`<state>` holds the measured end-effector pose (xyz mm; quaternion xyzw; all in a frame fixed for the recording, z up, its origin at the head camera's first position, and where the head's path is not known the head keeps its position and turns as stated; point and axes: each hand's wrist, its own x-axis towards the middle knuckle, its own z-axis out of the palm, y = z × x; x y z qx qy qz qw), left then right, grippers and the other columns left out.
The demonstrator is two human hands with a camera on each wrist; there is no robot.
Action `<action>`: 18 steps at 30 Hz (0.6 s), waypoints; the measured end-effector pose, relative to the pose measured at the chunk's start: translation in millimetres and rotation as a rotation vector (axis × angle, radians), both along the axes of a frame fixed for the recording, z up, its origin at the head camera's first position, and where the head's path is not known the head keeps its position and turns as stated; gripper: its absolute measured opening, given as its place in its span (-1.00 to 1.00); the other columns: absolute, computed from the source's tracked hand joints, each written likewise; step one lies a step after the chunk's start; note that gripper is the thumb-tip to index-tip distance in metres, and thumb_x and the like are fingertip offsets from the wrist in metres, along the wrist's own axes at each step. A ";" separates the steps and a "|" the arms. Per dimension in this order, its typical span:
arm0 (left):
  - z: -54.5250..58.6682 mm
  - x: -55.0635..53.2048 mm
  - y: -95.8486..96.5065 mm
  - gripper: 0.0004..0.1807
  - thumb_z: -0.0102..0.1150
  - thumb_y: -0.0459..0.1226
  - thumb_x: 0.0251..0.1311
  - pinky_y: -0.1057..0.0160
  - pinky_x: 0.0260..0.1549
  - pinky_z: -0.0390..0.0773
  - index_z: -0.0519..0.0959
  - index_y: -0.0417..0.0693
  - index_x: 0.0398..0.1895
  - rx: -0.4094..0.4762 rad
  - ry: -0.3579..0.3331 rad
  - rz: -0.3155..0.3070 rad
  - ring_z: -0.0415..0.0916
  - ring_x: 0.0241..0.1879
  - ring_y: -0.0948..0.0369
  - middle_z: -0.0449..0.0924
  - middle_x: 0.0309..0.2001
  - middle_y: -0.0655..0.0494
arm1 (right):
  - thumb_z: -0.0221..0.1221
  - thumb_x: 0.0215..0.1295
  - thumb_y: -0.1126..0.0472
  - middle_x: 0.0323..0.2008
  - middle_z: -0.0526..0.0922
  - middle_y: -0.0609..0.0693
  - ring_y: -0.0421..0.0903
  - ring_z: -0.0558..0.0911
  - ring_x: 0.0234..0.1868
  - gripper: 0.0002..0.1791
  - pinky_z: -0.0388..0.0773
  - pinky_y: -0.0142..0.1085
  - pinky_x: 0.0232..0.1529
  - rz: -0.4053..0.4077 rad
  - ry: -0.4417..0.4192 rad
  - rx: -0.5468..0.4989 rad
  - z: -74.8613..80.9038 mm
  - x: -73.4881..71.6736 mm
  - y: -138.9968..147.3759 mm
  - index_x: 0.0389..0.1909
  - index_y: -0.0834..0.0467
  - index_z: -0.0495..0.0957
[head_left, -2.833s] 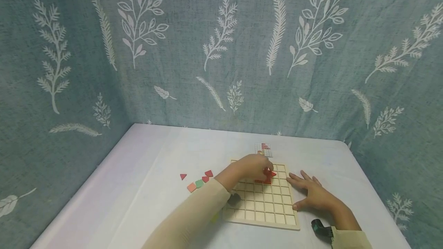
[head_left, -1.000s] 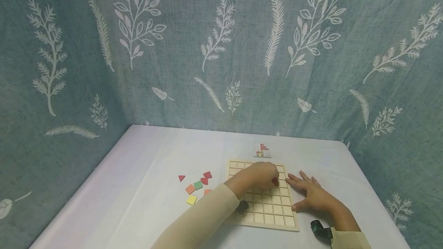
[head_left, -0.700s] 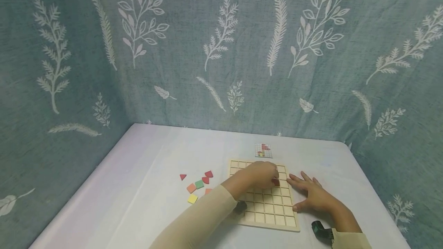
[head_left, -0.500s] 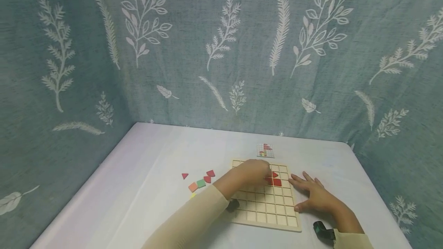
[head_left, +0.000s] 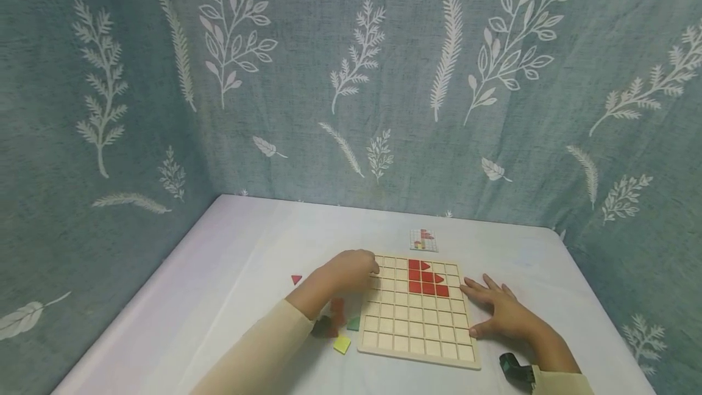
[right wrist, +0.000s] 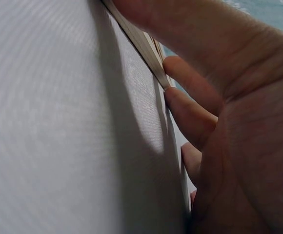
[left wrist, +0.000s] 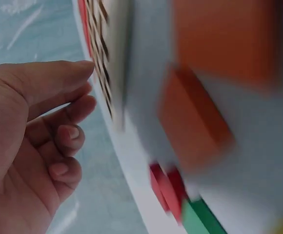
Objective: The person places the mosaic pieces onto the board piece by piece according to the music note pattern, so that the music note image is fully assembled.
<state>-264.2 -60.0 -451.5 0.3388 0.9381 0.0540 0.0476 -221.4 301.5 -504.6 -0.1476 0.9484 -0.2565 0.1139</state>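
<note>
My left hand (head_left: 348,270) is above the left edge of a wooden grid board (head_left: 417,352). Its fingers are loosely bent with nothing between them in the left wrist view. Red tiles (head_left: 428,288) sit in three rows in the board's upper middle cells, several of them square and two with pointed ends. With spread fingers, my right hand (head_left: 501,309) rests on the table and touches the board's right edge. The right wrist view shows its fingertips along the wooden side (right wrist: 149,53). In the left wrist view, orange tiles (left wrist: 192,119) lie below my left hand.
A small printed card (head_left: 424,241) with a coloured grid picture lies behind the board. Left of the board are a red triangle (head_left: 296,279), a yellow tile (head_left: 342,344) and a green tile (head_left: 353,323). My left forearm covers other loose tiles. Patterned curtains (head_left: 351,78) surround the table.
My left hand has pulled back leftward from over the board, uncovering the red tiles. A red square it was handling now lies in the third row's right cell. The right hand has stayed put.
</note>
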 end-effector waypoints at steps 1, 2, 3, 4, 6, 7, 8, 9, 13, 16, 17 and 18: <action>0.0 0.5 -5.9 -0.77 0.26 -0.26 0.21 0.27 -0.09 0.54 0.71 -0.01 -0.07 0.006 -0.003 0.013 0.57 -0.17 0.26 0.60 -0.21 0.24 | 0.47 -0.48 -0.34 0.45 0.18 0.06 0.30 -0.21 0.47 0.22 -0.45 0.20 0.35 -0.003 -0.001 -0.002 0.5 0.5 0.1 0.37 0.07 0.38; 0.0 0.8 -11.3 -0.77 0.25 -0.25 0.21 0.26 -0.09 0.54 0.71 0.00 -0.07 0.008 -0.007 0.026 0.57 -0.16 0.25 0.60 -0.21 0.24 | 0.48 -0.49 -0.33 0.44 0.18 0.06 0.29 -0.21 0.47 0.22 -0.44 0.20 0.35 -0.006 0.000 -0.004 1.0 1.0 0.3 0.37 0.07 0.38; 0.5 1.8 -16.6 -0.76 0.25 -0.25 0.20 0.25 -0.08 0.54 0.70 -0.01 -0.07 0.014 -0.013 0.039 0.57 -0.15 0.23 0.60 -0.19 0.22 | 0.48 -0.49 -0.33 0.44 0.18 0.06 0.29 -0.21 0.47 0.22 -0.45 0.20 0.35 -0.007 0.000 -0.009 1.5 1.4 0.5 0.36 0.07 0.38; 0.9 2.4 -21.5 -0.75 0.26 -0.26 0.20 0.23 -0.06 0.54 0.70 -0.01 -0.06 0.019 -0.021 0.058 0.57 -0.11 0.21 0.61 -0.17 0.22 | 0.48 -0.49 -0.33 0.44 0.18 0.07 0.30 -0.21 0.47 0.22 -0.45 0.21 0.34 -0.004 0.003 -0.011 2.1 1.7 0.6 0.36 0.08 0.38; 1.4 4.0 -29.7 -0.74 0.26 -0.27 0.19 0.20 -0.03 0.53 0.69 -0.01 -0.04 0.031 -0.043 0.105 0.57 -0.06 0.19 0.62 -0.12 0.20 | 0.48 -0.49 -0.33 0.44 0.19 0.07 0.30 -0.21 0.47 0.22 -0.44 0.21 0.35 -0.005 0.006 -0.014 3.0 2.0 0.8 0.36 0.08 0.38; 1.7 4.9 -33.4 -0.73 0.27 -0.28 0.17 0.19 -0.02 0.53 0.69 -0.01 -0.04 0.034 -0.054 0.131 0.56 -0.04 0.18 0.63 -0.10 0.20 | 0.47 -0.50 -0.33 0.44 0.19 0.05 0.29 -0.21 0.48 0.22 -0.44 0.20 0.35 -0.008 0.007 -0.013 3.5 2.1 0.7 0.36 0.07 0.38; 2.0 6.1 -36.7 -0.71 0.28 -0.29 0.15 0.18 -0.02 0.53 0.69 0.00 -0.03 0.037 -0.071 0.163 0.56 -0.05 0.20 0.63 -0.09 0.20 | 0.48 -0.49 -0.33 0.44 0.19 0.05 0.29 -0.21 0.48 0.22 -0.44 0.20 0.35 -0.007 0.008 -0.014 3.6 2.1 0.7 0.36 0.07 0.38; 2.5 7.4 -39.8 -0.70 0.30 -0.29 0.13 0.17 -0.01 0.53 0.69 0.01 -0.04 0.039 -0.088 0.194 0.57 -0.08 0.21 0.63 -0.09 0.21 | 0.48 -0.49 -0.33 0.44 0.18 0.07 0.30 -0.21 0.47 0.22 -0.45 0.20 0.35 -0.001 0.010 -0.016 3.8 2.1 0.7 0.37 0.08 0.38; 2.4 11.7 -52.2 -0.75 0.35 -0.27 0.10 0.22 -0.14 0.56 0.71 0.10 -0.12 0.024 -0.139 0.292 0.51 -0.31 0.28 0.60 -0.26 0.30 | 0.49 -0.47 -0.30 0.44 0.19 0.09 0.31 -0.21 0.47 0.20 -0.46 0.21 0.34 0.009 0.009 -0.020 3.2 2.2 0.0 0.36 0.09 0.38; 1.1 13.8 -61.9 -0.83 0.39 -0.22 0.09 0.28 -0.29 0.54 0.71 0.17 -0.23 0.033 -0.162 0.331 0.44 -0.40 0.28 0.52 -0.39 0.35 | 0.49 -0.48 -0.29 0.44 0.19 0.10 0.33 -0.21 0.46 0.20 -0.46 0.23 0.33 0.013 0.011 -0.017 2.0 1.9 -0.5 0.36 0.09 0.39; 0.8 14.6 -65.3 -0.85 0.39 -0.21 0.09 0.28 -0.33 0.53 0.71 0.18 -0.24 0.037 -0.166 0.342 0.44 -0.40 0.27 0.50 -0.40 0.34 | 0.49 -0.48 -0.29 0.44 0.19 0.10 0.32 -0.20 0.47 0.20 -0.46 0.22 0.33 0.012 0.012 -0.014 1.7 1.7 -0.7 0.35 0.09 0.39; 1.2 15.5 -68.8 -0.84 0.39 -0.21 0.09 0.28 -0.34 0.51 0.71 0.18 -0.24 0.044 -0.171 0.355 0.43 -0.40 0.26 0.49 -0.40 0.33 | 0.50 -0.49 -0.29 0.44 0.19 0.10 0.32 -0.21 0.47 0.20 -0.46 0.22 0.33 0.010 0.012 -0.013 1.3 1.5 -0.8 0.35 0.09 0.39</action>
